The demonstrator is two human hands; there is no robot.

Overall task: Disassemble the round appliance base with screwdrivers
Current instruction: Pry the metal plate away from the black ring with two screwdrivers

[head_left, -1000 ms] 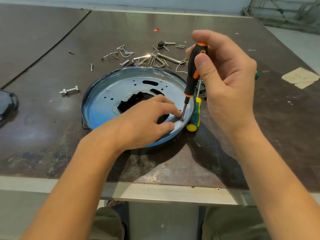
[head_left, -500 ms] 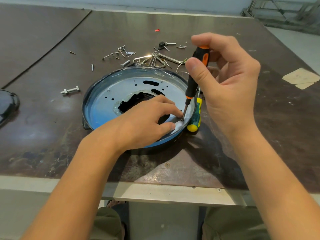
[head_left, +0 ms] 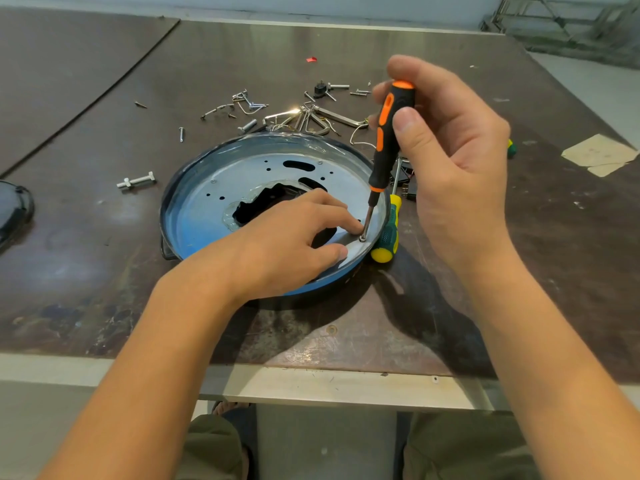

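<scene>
The round appliance base (head_left: 214, 202), a blue-rimmed metal dish with a dark cut-out in its middle, lies on the brown table. My left hand (head_left: 287, 244) rests on its near right part, fingers straight and pressing beside a screw (head_left: 362, 239) at the rim. My right hand (head_left: 446, 161) grips the black and orange screwdriver (head_left: 389, 136) by its handle, nearly upright, with the tip seated on that screw. A second screwdriver (head_left: 388, 233) with a green and yellow handle lies on the table against the dish's right side, partly hidden.
Loose screws, bolts and bent metal clips (head_left: 301, 116) lie scattered behind the dish. A bolt (head_left: 135, 181) sits to its left. A dark object (head_left: 14, 209) pokes in at the left edge. Tan tape patches (head_left: 595, 155) are at the right. The table's front edge (head_left: 311, 382) is near.
My right hand's fingers have shifted round the handle, the thumb coming back across it as the screwdriver turns on the screw. My left hand and the dish have stayed put.
</scene>
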